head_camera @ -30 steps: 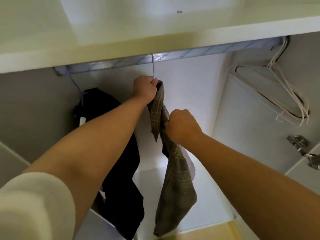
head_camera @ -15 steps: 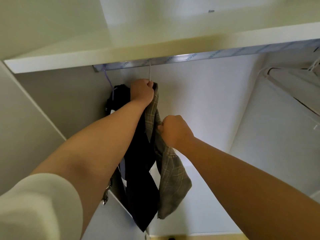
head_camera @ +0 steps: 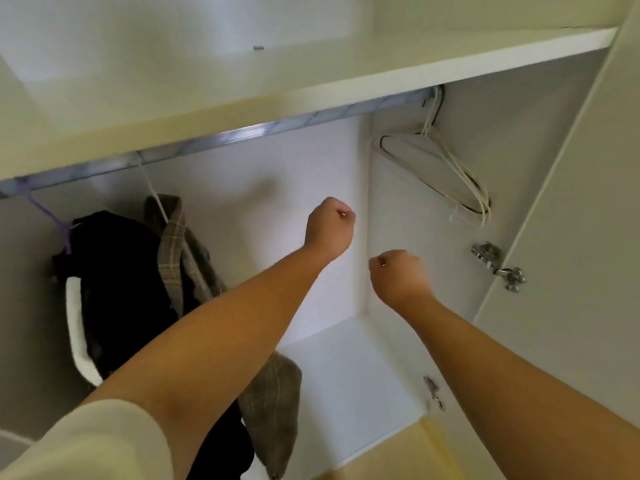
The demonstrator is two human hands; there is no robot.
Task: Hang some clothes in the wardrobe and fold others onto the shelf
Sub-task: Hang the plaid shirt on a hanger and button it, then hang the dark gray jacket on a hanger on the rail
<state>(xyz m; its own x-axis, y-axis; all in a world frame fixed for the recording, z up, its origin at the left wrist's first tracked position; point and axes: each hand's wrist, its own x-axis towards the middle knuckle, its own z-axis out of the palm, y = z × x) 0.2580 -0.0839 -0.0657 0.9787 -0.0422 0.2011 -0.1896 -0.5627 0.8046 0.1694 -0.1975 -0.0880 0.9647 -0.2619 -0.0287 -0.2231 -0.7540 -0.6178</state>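
Our left hand and right hand are raised inside the wardrobe, fingers curled into fists and holding nothing. Left of them, the plaid garment hangs from the rail beside a black garment. Spare hangers hang at the rail's right end, under the shelf.

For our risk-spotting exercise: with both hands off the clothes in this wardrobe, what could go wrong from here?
The plaid garment hangs bunched and lopsided on its white hanger; unheld, it may slide off. The spare hangers overlap, so pulling one could drag out the rest.
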